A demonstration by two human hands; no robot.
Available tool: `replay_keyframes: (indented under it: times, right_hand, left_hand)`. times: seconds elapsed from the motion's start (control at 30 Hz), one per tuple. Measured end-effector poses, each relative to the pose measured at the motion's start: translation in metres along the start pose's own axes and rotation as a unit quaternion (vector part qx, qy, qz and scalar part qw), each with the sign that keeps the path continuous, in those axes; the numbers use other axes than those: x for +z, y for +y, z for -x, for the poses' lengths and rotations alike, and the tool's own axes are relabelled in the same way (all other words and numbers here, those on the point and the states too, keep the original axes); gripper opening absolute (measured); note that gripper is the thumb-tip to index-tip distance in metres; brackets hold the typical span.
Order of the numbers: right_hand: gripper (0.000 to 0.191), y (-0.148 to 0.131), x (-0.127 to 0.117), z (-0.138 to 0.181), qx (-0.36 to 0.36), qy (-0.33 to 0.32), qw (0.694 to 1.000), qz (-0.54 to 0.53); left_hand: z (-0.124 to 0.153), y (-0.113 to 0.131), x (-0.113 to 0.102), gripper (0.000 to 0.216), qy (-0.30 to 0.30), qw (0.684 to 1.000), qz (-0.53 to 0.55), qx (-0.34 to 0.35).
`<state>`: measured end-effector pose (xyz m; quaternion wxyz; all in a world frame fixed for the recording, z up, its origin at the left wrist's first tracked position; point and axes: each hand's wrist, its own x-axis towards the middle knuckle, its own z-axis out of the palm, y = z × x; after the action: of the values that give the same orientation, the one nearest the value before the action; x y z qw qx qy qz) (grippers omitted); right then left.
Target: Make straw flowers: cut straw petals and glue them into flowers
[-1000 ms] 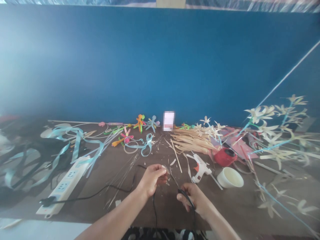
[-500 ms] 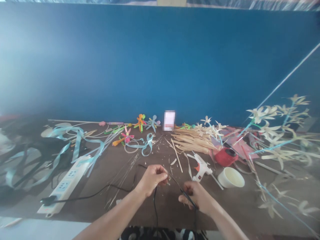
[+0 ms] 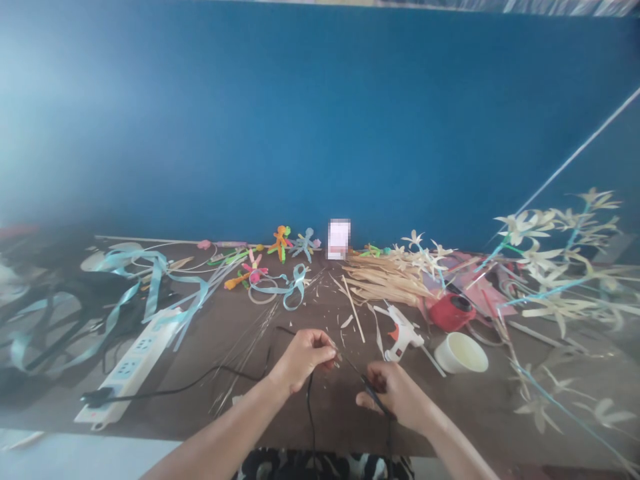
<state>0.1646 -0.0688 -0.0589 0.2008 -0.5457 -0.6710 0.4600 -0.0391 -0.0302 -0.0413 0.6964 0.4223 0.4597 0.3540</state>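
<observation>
My right hand (image 3: 395, 393) is closed around a slim black rod-like tool (image 3: 371, 388). Its thin end slants up and left toward my other hand, and a black cord (image 3: 389, 440) hangs below the grip. My left hand (image 3: 313, 357) is pinched, thumb against fingers, with a tiny pale bit at the fingertips that is too small to name. Behind and beneath that hand runs another length of black cord (image 3: 311, 413). Both hands are over the brown table (image 3: 210, 427), close to its front edge.
At left lies a white power strip (image 3: 135, 367) with a black plug (image 3: 97, 398). To the right are a white glue gun (image 3: 403, 333), a paper cup (image 3: 461, 353), a red object (image 3: 453, 311) and pale flower stems (image 3: 540, 300). Blue ribbon (image 3: 157, 280) and dried strips (image 3: 385, 283) lie behind.
Both hands keep nearly the same pose and grip. The view has shifted very slightly; nothing has been taken up or let go.
</observation>
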Motion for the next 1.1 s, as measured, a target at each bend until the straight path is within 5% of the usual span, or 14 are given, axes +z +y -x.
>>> replay_keyframes:
  times: [0.53,0.83,0.9,1.1]
  right_hand:
    - [0.036,0.003,0.014,-0.002,0.054,0.02,0.988,-0.145]
    - [0.035,-0.002,0.021,0.003,0.057,0.04,0.973,-0.218]
    - [0.034,-0.003,0.02,0.009,0.04,0.065,0.973,-0.217]
    - [0.036,0.005,0.01,0.031,0.025,0.12,0.963,-0.241]
  left_hand:
    - [0.001,0.002,-0.004,0.012,-0.018,1.0,-0.023,-0.006]
    - [-0.048,-0.001,-0.015,0.013,0.007,0.982,-0.186,0.032]
    - [-0.061,-0.001,-0.016,0.019,0.014,0.956,-0.283,0.071]
    - [-0.093,0.015,-0.024,0.03,0.047,0.8,-0.581,0.143]
